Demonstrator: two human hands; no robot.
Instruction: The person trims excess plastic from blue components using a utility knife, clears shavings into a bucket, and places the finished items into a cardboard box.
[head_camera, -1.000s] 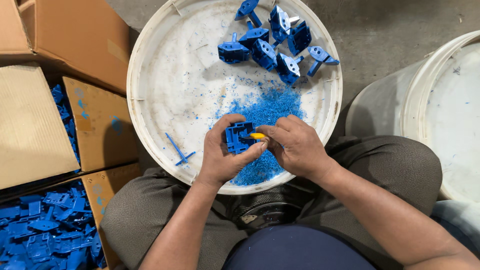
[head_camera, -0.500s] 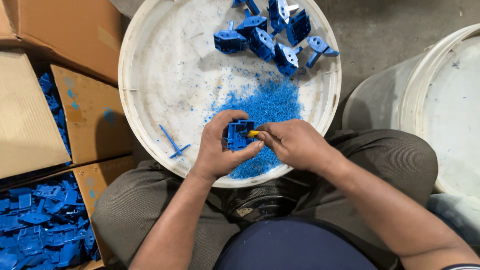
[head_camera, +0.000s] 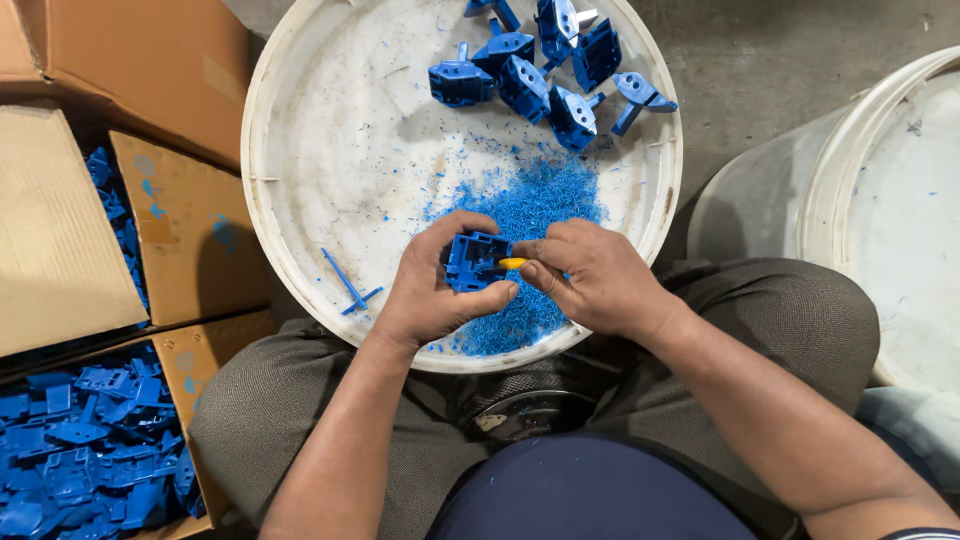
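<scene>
Over the near rim of the white lid, above the lap, both hands work on one blue part. Left hand is closed around the part: thumb underneath at the near edge, fingers curled over the far side, firm grip. The part is a boxy moulding, open face up toward the camera; its long axis runs roughly left-right, right end pointing at the other hand. Right hand is pinched shut on a small yellow tool; only the tool's tip shows, pointing left and touching the part's right edge. The rest of the tool is hidden in the fist.

Under and just beyond the hands: a pile of blue shavings on the lid. Left of the hands, a thin blue sprue lies loose on the lid, slanted.

Far side of the lid: a cluster of blue parts, touching each other, mixed orientations.

Left: cardboard box, flaps open, more blue parts inside. Right: white bucket, well apart from the hands.
</scene>
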